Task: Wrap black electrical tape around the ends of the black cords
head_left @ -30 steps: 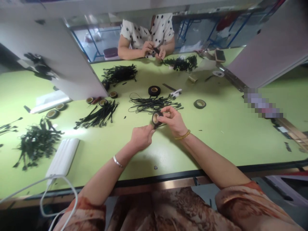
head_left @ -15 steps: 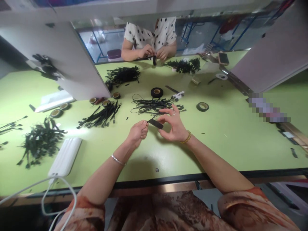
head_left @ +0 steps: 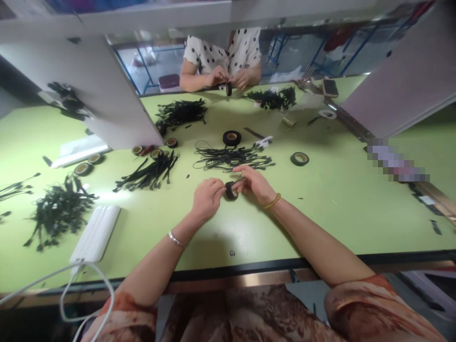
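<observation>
A roll of black tape [head_left: 232, 192] is between my two hands, just above the table. My right hand [head_left: 258, 184] has its fingers on the roll's right side, closed on it. To the left, my left hand [head_left: 207, 197] is closed in a pinch at the roll's edge. Something small and dark shows at those fingertips, but the fingers cover most of it. Right behind my hands lies a bundle of thin black cables [head_left: 228, 156] with small connectors at the ends.
Another black tape roll [head_left: 232, 138] lies behind the cables, and one more tape roll [head_left: 299, 158] to the right. At left are a dark cable bundle [head_left: 151, 172] and a white power bank [head_left: 95, 232] with a white cord. Opposite, a person [head_left: 223, 61] handles tape. White partitions [head_left: 121, 109] flank the table.
The tape roll has turned from flat-looking to showing its side and core. My right hand's fingers have closed in around it, and my left hand has rotated, knuckles now upward.
</observation>
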